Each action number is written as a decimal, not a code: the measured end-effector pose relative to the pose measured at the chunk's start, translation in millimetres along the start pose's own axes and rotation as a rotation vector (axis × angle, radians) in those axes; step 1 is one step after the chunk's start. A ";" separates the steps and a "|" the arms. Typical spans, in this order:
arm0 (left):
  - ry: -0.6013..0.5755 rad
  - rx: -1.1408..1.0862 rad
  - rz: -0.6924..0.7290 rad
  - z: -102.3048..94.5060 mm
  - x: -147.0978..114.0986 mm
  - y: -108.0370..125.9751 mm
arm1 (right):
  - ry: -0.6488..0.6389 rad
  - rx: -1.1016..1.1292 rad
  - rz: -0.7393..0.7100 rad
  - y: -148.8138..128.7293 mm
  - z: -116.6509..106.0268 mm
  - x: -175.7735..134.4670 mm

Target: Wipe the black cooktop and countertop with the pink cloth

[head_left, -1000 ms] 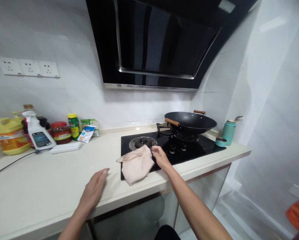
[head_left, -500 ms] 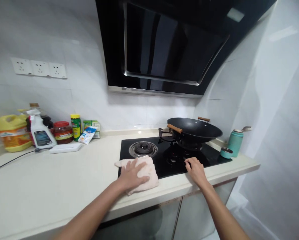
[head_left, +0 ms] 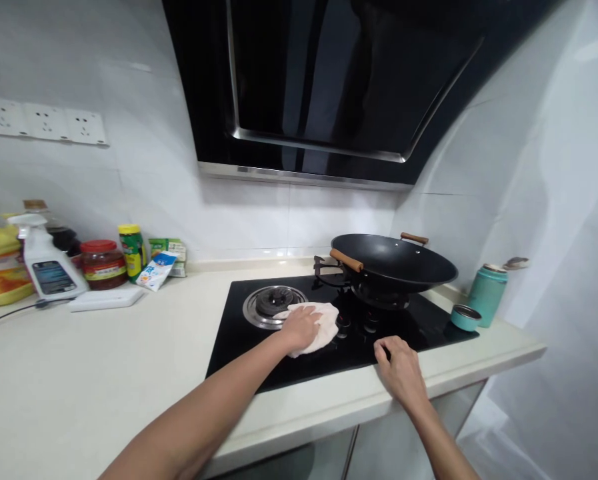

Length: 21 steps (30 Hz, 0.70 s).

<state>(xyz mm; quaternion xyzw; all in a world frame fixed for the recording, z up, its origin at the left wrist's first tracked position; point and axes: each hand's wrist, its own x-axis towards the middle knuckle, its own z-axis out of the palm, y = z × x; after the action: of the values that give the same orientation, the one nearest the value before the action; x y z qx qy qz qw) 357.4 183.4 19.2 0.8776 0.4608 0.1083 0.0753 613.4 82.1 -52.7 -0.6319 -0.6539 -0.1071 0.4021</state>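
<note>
Under my left hand (head_left: 301, 328) lies a pale cloth (head_left: 326, 325), pressed against the black glass gas stove (head_left: 249, 350). The fingers bend over the cloth, and their tips are partly hidden in its folds. Just beyond it sits the left burner (head_left: 275, 301), a dark ring in a silver dish, and the cloth reaches the dish's edge. Two control knobs (head_left: 371, 323) stand to the right of the cloth. At the stove's front edge rests my right hand (head_left: 401, 367), its fingers curled in, with nothing visible in them.
A black wok (head_left: 393, 263) with wooden handles covers the right burner. Right of it stand a teal flask (head_left: 487, 297) and its cup lid (head_left: 465, 318). A spray bottle (head_left: 49, 260), a red-lidded jar (head_left: 103, 265) and packets line the wall at left. The range hood (head_left: 303, 175) overhangs the stove.
My left hand has slid the cloth from the stove's front left corner inward and right, beside the burner. My right hand stays near the front edge. The camera view has shifted slightly.
</note>
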 end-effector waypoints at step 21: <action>-0.086 -0.060 -0.093 -15.8 155.6 -66.6 | -0.048 0.039 -0.045 21.2 3.9 -3.9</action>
<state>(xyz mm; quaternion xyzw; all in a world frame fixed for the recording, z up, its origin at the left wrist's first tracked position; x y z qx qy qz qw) 386.4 349.9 37.8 0.8565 0.4940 0.0808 0.1261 630.7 85.6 -65.6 -0.6114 -0.6795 -0.0880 0.3960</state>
